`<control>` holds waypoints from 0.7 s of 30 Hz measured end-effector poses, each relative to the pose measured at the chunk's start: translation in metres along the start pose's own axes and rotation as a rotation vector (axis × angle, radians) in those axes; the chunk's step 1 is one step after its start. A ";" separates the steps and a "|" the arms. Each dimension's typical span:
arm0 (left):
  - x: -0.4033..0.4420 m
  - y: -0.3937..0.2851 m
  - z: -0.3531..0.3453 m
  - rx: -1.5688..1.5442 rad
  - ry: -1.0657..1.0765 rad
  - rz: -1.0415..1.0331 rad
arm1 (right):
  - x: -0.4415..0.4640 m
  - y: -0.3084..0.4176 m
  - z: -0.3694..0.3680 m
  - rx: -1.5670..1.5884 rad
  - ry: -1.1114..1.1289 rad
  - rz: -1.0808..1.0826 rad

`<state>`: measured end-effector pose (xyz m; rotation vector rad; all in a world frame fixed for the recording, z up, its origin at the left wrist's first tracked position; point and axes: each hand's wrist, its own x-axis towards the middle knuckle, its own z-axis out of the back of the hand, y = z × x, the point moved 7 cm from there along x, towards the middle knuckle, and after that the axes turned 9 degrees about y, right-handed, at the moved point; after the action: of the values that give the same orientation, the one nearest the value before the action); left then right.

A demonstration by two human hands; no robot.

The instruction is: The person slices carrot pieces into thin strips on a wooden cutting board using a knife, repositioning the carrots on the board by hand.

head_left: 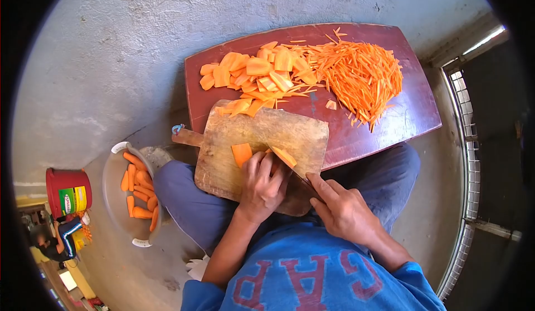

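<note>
A worn wooden cutting board (223, 172) lies partly over the table edge and partly above my lap. My left hand (263, 185) presses a carrot piece down on it, fingers curled; most of that piece is hidden under the fingers. My right hand (344, 208) is wrapped around the handle of a knife (302, 180), its blade angled up and left beside the left fingertips. A carrot slice (285, 157) lies along the blade's tip. Another flat carrot slice (241, 154) rests just left of my left fingers. More slices (239, 107) overlap the board's far edge.
On the dark red table (415, 102) are a pile of carrot slices (257, 66) and a heap of carrot sticks (362, 77). A basin (108, 191) of peeled carrots stands at left, near a red bucket (53, 191). Another person (58, 241) sits beyond. A barred gate (467, 121) is at right.
</note>
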<state>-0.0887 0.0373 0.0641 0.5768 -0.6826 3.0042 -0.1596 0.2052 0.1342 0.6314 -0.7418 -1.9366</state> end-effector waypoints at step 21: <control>-0.003 0.005 -0.014 0.013 0.096 -0.003 | -0.025 -0.004 0.007 0.092 -0.040 -0.045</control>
<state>-0.0912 0.0391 0.0496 0.4300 -0.6568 3.0127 -0.1560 0.2306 0.1390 0.6724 -0.8525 -1.9704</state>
